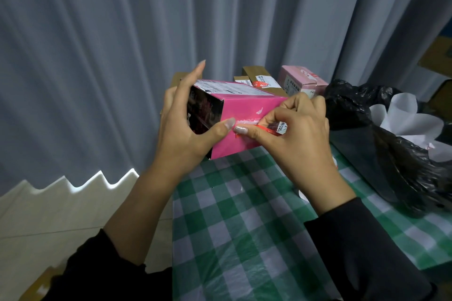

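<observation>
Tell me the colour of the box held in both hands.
The box is bright pink with a dark end panel, clearest in the head view.

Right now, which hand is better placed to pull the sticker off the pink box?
Right: the right hand pinches the sticker, while the left hand grips the pink box, steadying it.

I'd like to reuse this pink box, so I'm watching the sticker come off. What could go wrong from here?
1. The label strip pinched by the right hand may lift the printed surface of the pink box; a white scuff already shows on that face.
2. The strip looks crumpled, so it might snap and leave a piece stuck.
3. The left hand grips only the box's dark end; a hard pull could twist it loose.
</observation>
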